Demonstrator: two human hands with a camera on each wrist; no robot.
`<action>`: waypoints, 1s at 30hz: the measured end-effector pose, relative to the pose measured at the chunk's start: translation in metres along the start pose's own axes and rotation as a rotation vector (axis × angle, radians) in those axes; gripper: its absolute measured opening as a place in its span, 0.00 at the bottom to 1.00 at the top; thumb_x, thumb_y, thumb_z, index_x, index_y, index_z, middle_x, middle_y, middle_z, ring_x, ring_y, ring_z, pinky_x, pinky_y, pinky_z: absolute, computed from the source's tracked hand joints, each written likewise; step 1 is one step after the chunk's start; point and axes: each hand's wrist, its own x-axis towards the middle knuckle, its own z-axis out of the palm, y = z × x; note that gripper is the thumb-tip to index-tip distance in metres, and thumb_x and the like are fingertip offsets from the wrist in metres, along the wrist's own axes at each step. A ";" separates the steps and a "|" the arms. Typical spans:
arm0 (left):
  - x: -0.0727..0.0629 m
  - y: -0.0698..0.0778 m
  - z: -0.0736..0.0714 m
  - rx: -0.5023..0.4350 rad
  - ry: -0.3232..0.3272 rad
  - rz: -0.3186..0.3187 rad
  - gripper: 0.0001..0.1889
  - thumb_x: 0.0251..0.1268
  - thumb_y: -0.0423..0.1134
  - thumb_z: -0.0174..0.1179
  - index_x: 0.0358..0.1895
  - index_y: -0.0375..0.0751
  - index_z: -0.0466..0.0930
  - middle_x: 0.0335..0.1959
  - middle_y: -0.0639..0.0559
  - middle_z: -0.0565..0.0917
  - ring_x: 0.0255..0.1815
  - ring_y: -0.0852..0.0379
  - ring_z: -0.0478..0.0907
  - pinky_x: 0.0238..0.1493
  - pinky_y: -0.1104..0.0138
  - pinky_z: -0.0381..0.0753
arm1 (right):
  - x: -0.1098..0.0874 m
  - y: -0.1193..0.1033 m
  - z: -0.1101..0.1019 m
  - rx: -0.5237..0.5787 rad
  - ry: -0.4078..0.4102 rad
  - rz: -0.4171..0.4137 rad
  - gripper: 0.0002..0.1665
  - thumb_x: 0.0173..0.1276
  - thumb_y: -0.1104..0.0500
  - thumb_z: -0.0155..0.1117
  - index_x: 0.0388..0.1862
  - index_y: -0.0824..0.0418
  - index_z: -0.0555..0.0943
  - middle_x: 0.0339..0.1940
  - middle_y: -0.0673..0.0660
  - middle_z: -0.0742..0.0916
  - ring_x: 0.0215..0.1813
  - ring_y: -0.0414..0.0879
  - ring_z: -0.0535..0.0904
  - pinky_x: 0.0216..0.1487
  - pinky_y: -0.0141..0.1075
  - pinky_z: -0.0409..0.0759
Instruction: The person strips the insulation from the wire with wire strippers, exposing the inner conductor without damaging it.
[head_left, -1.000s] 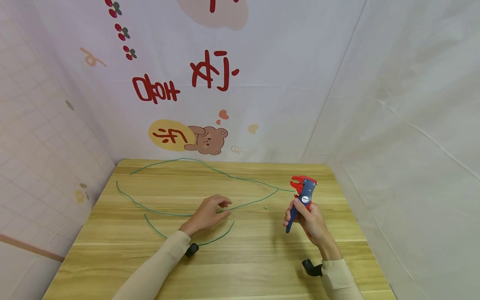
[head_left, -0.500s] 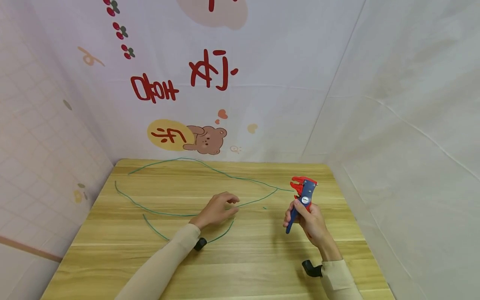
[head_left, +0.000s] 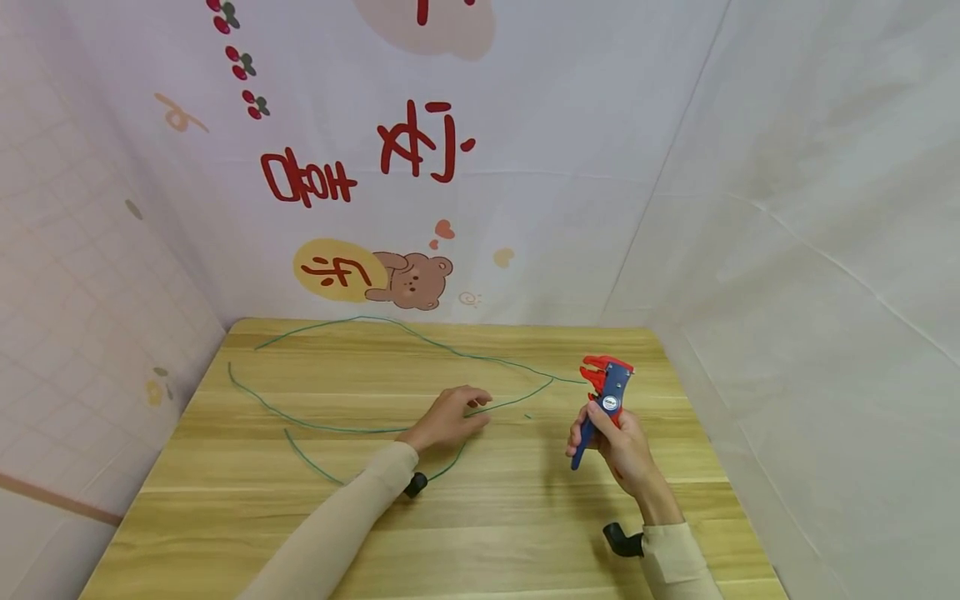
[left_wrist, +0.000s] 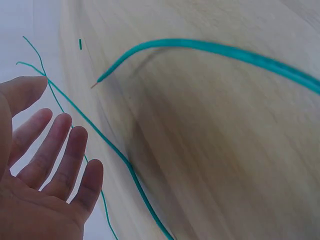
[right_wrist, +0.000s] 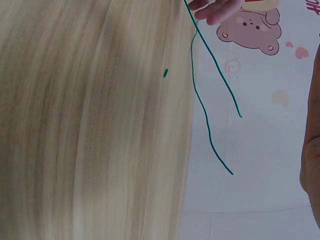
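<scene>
Gripping a red-and-blue wire stripper (head_left: pixel 612 392) in curled right fingers (head_left: pixel 576 433); holding left fingers (left_wrist: pixel 69 157) loosely parted, left of it, near a green wire (left_wrist: pixel 106 142) partly hidden in head view.

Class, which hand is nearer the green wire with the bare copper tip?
Left. The left hand is close to the green wire, by its copper tip; the right hand is farther right, gripping the wire stripper.

The left arm (head_left: pixel 341 517) slants forward and inward, the left hand (head_left: pixel 450 417) relaxed, its fingers slightly parted. The right hand (head_left: pixel 624 446) is curled in a grip, thumb extended.
</scene>
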 end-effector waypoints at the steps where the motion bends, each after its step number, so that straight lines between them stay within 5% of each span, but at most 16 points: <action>1: 0.001 0.001 0.001 -0.009 -0.006 -0.006 0.20 0.84 0.35 0.66 0.71 0.29 0.84 0.66 0.32 0.89 0.66 0.33 0.86 0.69 0.39 0.86 | 0.000 0.000 0.000 0.002 -0.001 0.001 0.21 0.98 0.57 0.39 0.48 0.62 0.79 0.33 0.53 0.92 0.35 0.47 0.94 0.47 0.44 0.96; 13: 0.007 -0.003 0.009 -0.006 -0.046 -0.010 0.19 0.86 0.36 0.63 0.70 0.30 0.84 0.63 0.38 0.92 0.62 0.41 0.88 0.69 0.46 0.87 | -0.002 0.002 -0.002 -0.006 0.000 0.009 0.21 0.98 0.57 0.39 0.49 0.62 0.79 0.34 0.52 0.92 0.36 0.47 0.94 0.47 0.43 0.96; 25: 0.012 -0.030 0.019 -0.016 -0.001 0.064 0.11 0.85 0.41 0.67 0.59 0.40 0.91 0.53 0.47 0.93 0.50 0.57 0.87 0.56 0.61 0.88 | -0.004 0.007 -0.006 -0.011 -0.008 0.004 0.21 0.98 0.57 0.40 0.49 0.63 0.79 0.34 0.52 0.92 0.36 0.45 0.94 0.46 0.43 0.96; 30: 0.012 -0.019 0.020 -0.016 0.004 0.019 0.08 0.84 0.38 0.68 0.54 0.39 0.91 0.50 0.47 0.93 0.48 0.57 0.86 0.57 0.60 0.88 | -0.004 0.007 -0.005 -0.009 0.000 0.017 0.21 0.98 0.57 0.41 0.49 0.62 0.80 0.34 0.52 0.92 0.36 0.45 0.94 0.47 0.43 0.96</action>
